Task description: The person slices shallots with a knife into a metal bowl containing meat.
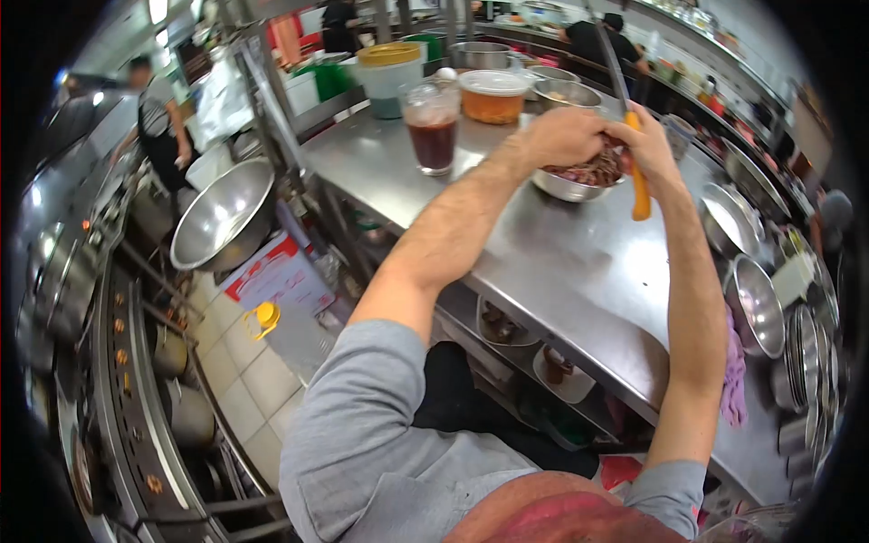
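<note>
Right fingers [628, 133] grip the knife [641, 197], well apart from the counter's edge [541, 310].

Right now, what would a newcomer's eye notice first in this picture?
Probably the orange-handled knife in the right hand, its blade pointing away. Under the left hand, a metal bowl holds dark reddish strips. Further left on the table stands a clear container of dark red liquid.

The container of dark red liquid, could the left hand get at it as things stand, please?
Probably yes: the left hand is over the metal bowl, but bare tabletop seems to lie between hand and container of dark red liquid.
</note>
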`<action>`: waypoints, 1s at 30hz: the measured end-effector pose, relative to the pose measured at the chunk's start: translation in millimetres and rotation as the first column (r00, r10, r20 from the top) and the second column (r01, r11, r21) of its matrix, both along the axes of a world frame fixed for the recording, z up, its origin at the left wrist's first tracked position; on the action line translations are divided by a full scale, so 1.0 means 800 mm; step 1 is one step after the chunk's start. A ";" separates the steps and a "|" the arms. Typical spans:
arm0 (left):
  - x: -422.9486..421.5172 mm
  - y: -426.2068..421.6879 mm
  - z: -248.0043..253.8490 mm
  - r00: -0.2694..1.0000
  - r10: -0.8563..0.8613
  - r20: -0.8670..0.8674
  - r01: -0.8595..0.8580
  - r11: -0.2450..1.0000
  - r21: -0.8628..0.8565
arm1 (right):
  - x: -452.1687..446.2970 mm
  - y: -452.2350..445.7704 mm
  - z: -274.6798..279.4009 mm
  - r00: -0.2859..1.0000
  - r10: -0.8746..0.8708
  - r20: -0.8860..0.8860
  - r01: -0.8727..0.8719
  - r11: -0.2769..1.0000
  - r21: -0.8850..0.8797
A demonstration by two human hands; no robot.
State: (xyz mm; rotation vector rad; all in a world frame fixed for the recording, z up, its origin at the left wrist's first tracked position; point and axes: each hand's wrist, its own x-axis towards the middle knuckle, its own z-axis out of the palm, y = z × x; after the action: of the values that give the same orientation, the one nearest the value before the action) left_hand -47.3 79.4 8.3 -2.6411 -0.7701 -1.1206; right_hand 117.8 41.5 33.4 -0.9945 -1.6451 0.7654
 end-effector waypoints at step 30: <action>0.016 -0.014 0.005 0.964 -0.025 0.265 0.037 0.998 -0.041 | 0.013 0.002 0.008 0.996 -0.061 -0.061 0.059 0.997 -0.040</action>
State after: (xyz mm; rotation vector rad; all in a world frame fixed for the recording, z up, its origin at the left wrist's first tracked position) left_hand -34.4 68.0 12.4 -2.5792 -0.8103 -1.5030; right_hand 128.3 43.2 39.8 -1.0328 -1.5458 0.7827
